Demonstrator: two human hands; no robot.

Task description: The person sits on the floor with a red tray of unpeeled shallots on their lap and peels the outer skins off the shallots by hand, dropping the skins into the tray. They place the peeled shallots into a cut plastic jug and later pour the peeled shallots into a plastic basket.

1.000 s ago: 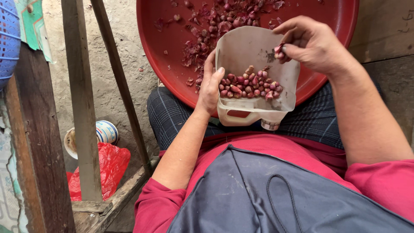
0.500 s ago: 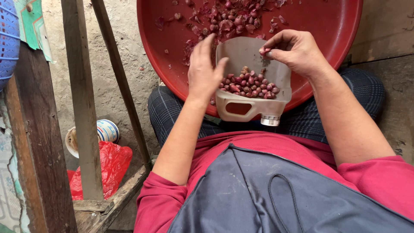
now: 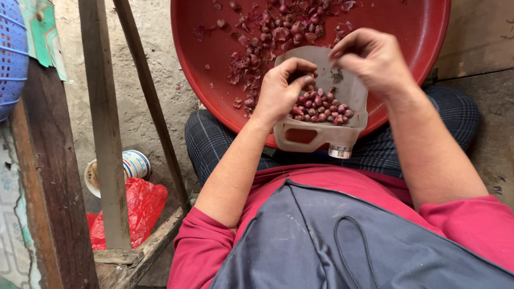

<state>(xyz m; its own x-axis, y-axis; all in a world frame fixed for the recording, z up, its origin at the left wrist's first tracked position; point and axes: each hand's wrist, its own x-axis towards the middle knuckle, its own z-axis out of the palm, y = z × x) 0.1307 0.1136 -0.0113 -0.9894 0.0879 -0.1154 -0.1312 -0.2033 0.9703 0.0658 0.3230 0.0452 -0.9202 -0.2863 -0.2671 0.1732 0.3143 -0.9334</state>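
Note:
A large red basin (image 3: 214,64) rests on my lap, with red shallots and loose peel (image 3: 278,32) scattered in it. At its near rim lies a cut-open whitish plastic jug (image 3: 350,93), half full of peeled shallots (image 3: 321,104). My left hand (image 3: 278,91) hovers over the jug's left side with its fingers curled shut; whatever is inside them is hidden. My right hand (image 3: 372,56) is above the jug's far rim, its fingertips pinched on a small shallot.
Two slanted wooden posts (image 3: 104,134) stand at my left. Beside them on the ground are a red plastic bag (image 3: 136,208) and a small round tub (image 3: 131,166). A blue basket (image 3: 10,53) is at the far left edge. Concrete floor lies behind.
My left hand let go of the jug's left edge, lifted open, then curled shut over the shallots. My right hand stayed pinched near the jug's far rim. The view came closer.

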